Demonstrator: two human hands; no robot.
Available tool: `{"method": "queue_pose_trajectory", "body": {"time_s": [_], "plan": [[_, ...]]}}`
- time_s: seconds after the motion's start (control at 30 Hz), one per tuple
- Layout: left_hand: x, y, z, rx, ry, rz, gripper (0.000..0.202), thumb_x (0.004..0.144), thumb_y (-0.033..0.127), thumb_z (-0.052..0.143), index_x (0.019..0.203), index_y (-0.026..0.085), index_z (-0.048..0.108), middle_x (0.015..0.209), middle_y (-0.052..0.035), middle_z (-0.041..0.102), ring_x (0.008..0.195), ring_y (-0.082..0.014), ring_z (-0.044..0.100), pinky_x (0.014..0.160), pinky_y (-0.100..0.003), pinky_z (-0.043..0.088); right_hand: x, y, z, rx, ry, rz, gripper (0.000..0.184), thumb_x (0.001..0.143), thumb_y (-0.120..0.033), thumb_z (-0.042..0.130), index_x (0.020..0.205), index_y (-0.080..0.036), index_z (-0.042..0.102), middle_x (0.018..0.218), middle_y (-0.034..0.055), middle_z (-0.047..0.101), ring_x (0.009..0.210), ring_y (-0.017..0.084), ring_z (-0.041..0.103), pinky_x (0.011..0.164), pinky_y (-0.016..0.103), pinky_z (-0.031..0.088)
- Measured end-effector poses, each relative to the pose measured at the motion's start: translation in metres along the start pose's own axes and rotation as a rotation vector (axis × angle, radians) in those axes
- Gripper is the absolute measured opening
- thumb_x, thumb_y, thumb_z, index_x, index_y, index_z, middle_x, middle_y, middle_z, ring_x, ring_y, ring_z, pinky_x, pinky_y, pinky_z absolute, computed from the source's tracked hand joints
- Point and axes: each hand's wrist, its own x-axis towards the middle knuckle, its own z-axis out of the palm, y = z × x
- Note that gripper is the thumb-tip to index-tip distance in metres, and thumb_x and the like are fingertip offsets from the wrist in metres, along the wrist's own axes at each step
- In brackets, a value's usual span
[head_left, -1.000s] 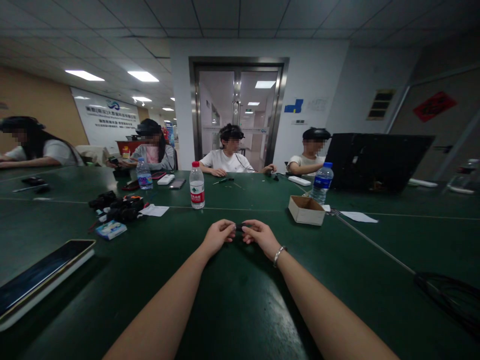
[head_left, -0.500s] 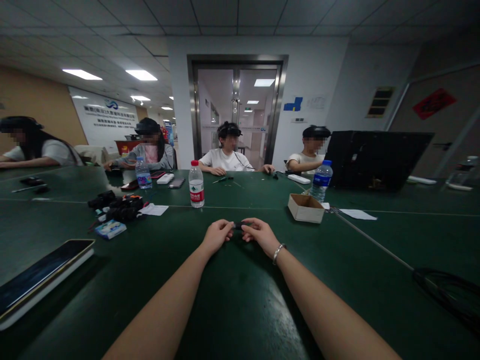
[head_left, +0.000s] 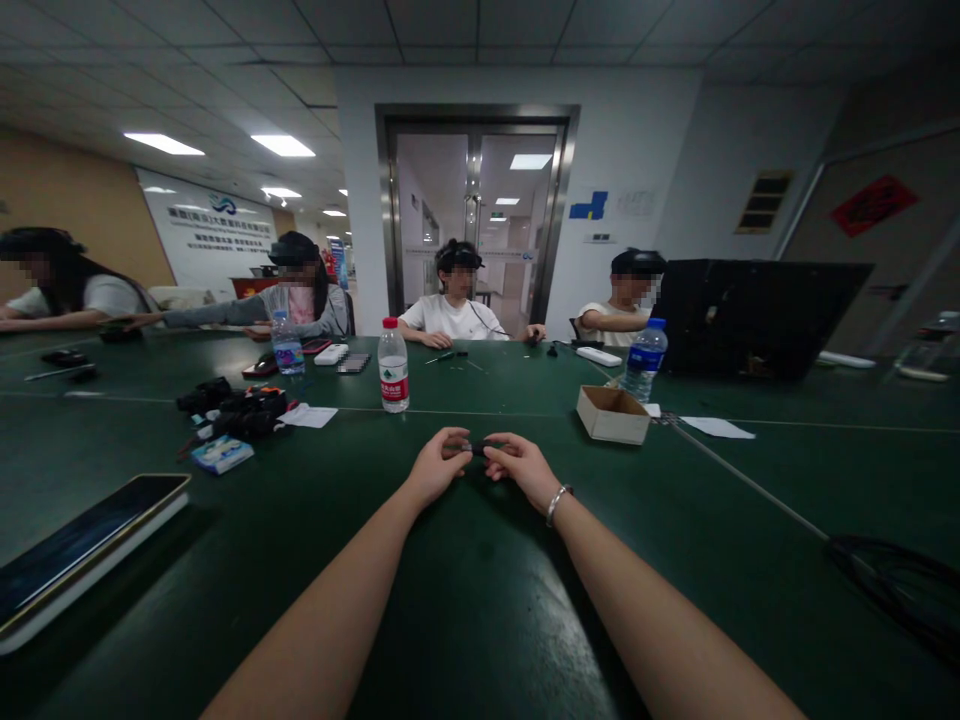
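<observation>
A small dark object (head_left: 480, 449), short and narrow, lies level between my two hands just above the green table (head_left: 480, 580). It is too small and dim for me to tell its kind. My right hand (head_left: 521, 468) pinches its right end between thumb and fingers; a silver bracelet circles that wrist. At the left end are the curled thumb and forefinger of my left hand (head_left: 436, 468), with a slight gap showing between them. The fingertips partly cover both ends of the object.
An open cardboard box (head_left: 611, 418) and a blue-capped bottle (head_left: 643, 360) stand right of my hands. A red-capped bottle (head_left: 393, 368) is ahead. Left are black gear (head_left: 251, 412), a tissue pack (head_left: 223, 454) and a phone (head_left: 90, 550). A cable (head_left: 750, 485) runs right. Several people sit opposite.
My left thumb and forefinger have parted slightly at the object's end; my right hand keeps its pinch. Across the table, a person in a grey sleeve has stretched an arm out to the left.
</observation>
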Motion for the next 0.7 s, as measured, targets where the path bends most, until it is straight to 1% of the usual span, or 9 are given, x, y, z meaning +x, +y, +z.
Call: {"method": "queue_pose_trajectory", "body": {"time_s": [0.03, 0.1, 0.17, 0.2, 0.27, 0.37, 0.53, 0.7], "plan": [[-0.0001, 0.0003, 0.0002, -0.007, 0.009, -0.016, 0.032, 0.074, 0.025, 0.061, 0.104, 0.017, 0.053, 0.1, -0.0096, 0.056, 0.082, -0.0166, 0.058, 0.054, -0.021, 0.049, -0.0001, 0.0, 0.0, -0.005, -0.002, -0.005, 0.04, 0.065, -0.03, 0.074, 0.096, -0.011, 0.057, 0.062, 0.0029, 0.062, 0.053, 0.013, 0.061, 0.047, 0.02, 0.049], [0.0001, 0.0006, 0.0007, -0.003, 0.028, -0.052, 0.027, 0.079, 0.027, 0.055, 0.103, 0.015, 0.054, 0.094, -0.0102, 0.058, 0.076, -0.0158, 0.058, 0.05, -0.02, 0.047, -0.0004, -0.0002, 0.0002, -0.019, -0.011, -0.016, 0.039, 0.065, -0.03, 0.074, 0.095, -0.011, 0.058, 0.062, 0.0027, 0.062, 0.052, 0.013, 0.061, 0.047, 0.02, 0.049], [0.0002, 0.0007, 0.0012, 0.008, 0.026, -0.055, 0.025, 0.08, 0.024, 0.052, 0.103, 0.014, 0.054, 0.091, -0.0103, 0.058, 0.075, -0.0155, 0.058, 0.049, -0.019, 0.046, -0.0006, -0.0004, 0.0004, -0.023, -0.017, -0.021, 0.039, 0.065, -0.029, 0.074, 0.095, -0.011, 0.058, 0.062, 0.0026, 0.062, 0.053, 0.013, 0.061, 0.047, 0.02, 0.049], [0.0001, 0.0007, 0.0013, 0.007, 0.014, -0.043, 0.026, 0.079, 0.021, 0.052, 0.104, 0.015, 0.054, 0.094, -0.0105, 0.058, 0.077, -0.0159, 0.058, 0.05, -0.019, 0.047, -0.0007, -0.0006, 0.0006, -0.021, -0.015, -0.021, 0.039, 0.065, -0.029, 0.074, 0.095, -0.011, 0.058, 0.063, 0.0025, 0.062, 0.053, 0.013, 0.061, 0.047, 0.02, 0.049], [-0.0002, 0.0009, 0.0014, -0.01, -0.009, -0.012, 0.034, 0.074, 0.012, 0.054, 0.108, 0.017, 0.053, 0.105, -0.0109, 0.056, 0.085, -0.0169, 0.057, 0.056, -0.02, 0.049, -0.001, -0.0011, 0.001, -0.014, -0.008, -0.019, 0.039, 0.065, -0.028, 0.074, 0.096, -0.011, 0.057, 0.063, 0.0023, 0.062, 0.052, 0.012, 0.06, 0.047, 0.02, 0.049], [-0.0004, 0.0003, 0.001, -0.037, 0.001, -0.013, 0.044, 0.069, 0.004, 0.053, 0.111, 0.018, 0.051, 0.115, -0.011, 0.051, 0.089, -0.0171, 0.056, 0.06, -0.021, 0.051, -0.0014, -0.002, 0.0014, -0.008, -0.003, -0.018, 0.039, 0.064, -0.028, 0.073, 0.095, -0.011, 0.057, 0.062, 0.0019, 0.062, 0.052, 0.012, 0.06, 0.047, 0.02, 0.049], [0.0015, -0.0024, -0.0001, -0.044, 0.03, -0.038, 0.042, 0.069, 0.006, 0.052, 0.11, 0.018, 0.052, 0.109, -0.011, 0.052, 0.088, -0.0181, 0.056, 0.059, -0.024, 0.053, -0.0017, -0.0031, 0.0014, -0.006, -0.006, -0.002, 0.038, 0.065, -0.029, 0.073, 0.095, -0.012, 0.057, 0.063, 0.0025, 0.062, 0.052, 0.012, 0.061, 0.047, 0.019, 0.049], [0.0025, -0.0038, 0.0, -0.042, 0.035, -0.038, 0.04, 0.07, 0.007, 0.053, 0.108, 0.018, 0.053, 0.101, -0.0098, 0.054, 0.084, -0.0169, 0.056, 0.057, -0.022, 0.052, -0.0016, -0.0029, 0.0021, 0.007, -0.005, -0.002, 0.039, 0.063, -0.03, 0.074, 0.093, -0.011, 0.057, 0.061, 0.0021, 0.062, 0.051, 0.012, 0.06, 0.046, 0.019, 0.048]]}}
